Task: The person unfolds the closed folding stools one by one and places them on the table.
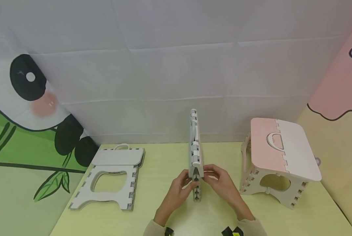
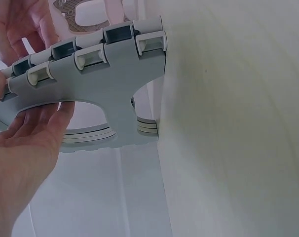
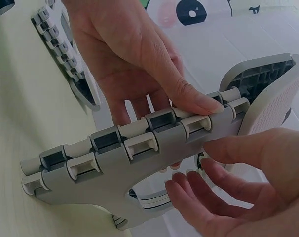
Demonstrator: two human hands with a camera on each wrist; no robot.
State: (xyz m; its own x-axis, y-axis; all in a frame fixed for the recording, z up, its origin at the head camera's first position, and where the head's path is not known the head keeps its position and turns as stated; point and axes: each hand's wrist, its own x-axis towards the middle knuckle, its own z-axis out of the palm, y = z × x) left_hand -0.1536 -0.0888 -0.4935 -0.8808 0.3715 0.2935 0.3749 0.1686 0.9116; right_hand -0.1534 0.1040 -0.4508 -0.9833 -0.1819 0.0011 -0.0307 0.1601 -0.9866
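Observation:
A folded white-and-grey folding stool (image 1: 195,154) stands on edge, its row of hinges facing me. My left hand (image 1: 176,193) grips its lower part. The left thumb (image 3: 201,102) lies on the hinge edge, while the other left fingers (image 2: 46,116) reach behind the leg panel through its cut-out. My right hand (image 1: 221,183) is at the stool's right side, fingertips right at the lower edge of the seat panel (image 3: 275,106). Its fingers (image 3: 194,195) are loosely bent beside the leg panel, with nothing seen between them.
To the left, another white folding stool (image 1: 108,201) lies folded flat. A pink-and-white stool (image 1: 300,147) stands unfolded on the right. All are on a pale yellow-green table (image 1: 167,154), with a white cloth (image 1: 164,72) hanging behind it.

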